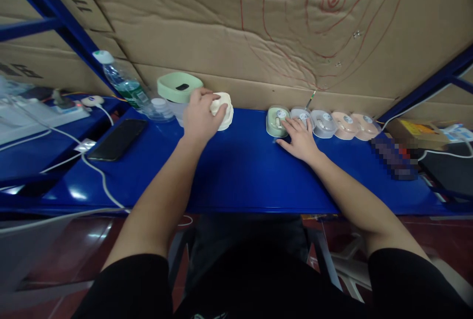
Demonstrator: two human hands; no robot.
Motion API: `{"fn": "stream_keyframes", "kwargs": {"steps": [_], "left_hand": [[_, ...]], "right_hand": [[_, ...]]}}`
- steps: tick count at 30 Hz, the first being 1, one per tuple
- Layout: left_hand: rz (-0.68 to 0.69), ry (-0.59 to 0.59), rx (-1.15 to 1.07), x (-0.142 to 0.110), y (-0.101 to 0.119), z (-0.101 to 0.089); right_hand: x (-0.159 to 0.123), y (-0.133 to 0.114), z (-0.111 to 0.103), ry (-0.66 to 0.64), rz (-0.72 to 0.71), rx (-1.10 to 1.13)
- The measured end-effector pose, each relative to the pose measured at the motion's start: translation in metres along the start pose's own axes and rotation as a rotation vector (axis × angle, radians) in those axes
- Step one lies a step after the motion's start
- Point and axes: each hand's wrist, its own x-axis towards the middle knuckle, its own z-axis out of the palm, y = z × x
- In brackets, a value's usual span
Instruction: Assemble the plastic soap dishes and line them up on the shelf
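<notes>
My left hand (202, 116) curls over a cream, rounded-square piece (223, 105), thumb on its top and fingers along its far left side. Whether it is a lid or a small stack I cannot tell. Just behind this hand is a light green oval tub top (177, 82) with a dark slot, on a translucent base partly hidden by the hand. My right hand (301, 139) lies with fingers stretched out, its fingertips at a small green box with a clear cover (275, 124) and a greyish one (297, 112) beside it.
Right of these stand a grey box (324, 124) and two peach boxes (345, 126). At the left are a water bottle (129, 87), stacked clear cups (161, 110), a black phone (118, 139) and white cables. Cardboard (207, 28) walls the back of the blue table (251, 176).
</notes>
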Motion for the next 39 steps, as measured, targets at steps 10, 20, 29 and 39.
{"fn": "stream_keyframes", "kwargs": {"steps": [10, 20, 29, 39], "left_hand": [[-0.182, 0.067, 0.041, 0.012, -0.037, -0.030], [0.034, -0.078, 0.072, 0.007, -0.020, -0.005], [0.006, -0.239, 0.163, -0.001, -0.014, 0.013], [-0.014, -0.131, 0.033, -0.003, 0.012, 0.002]], "right_hand": [[0.000, 0.002, -0.002, -0.035, 0.001, 0.014], [0.000, -0.001, -0.004, -0.038, 0.004, 0.013], [0.000, 0.001, -0.002, -0.031, -0.002, 0.017], [0.000, 0.000, -0.003, -0.010, -0.001, 0.039]]}}
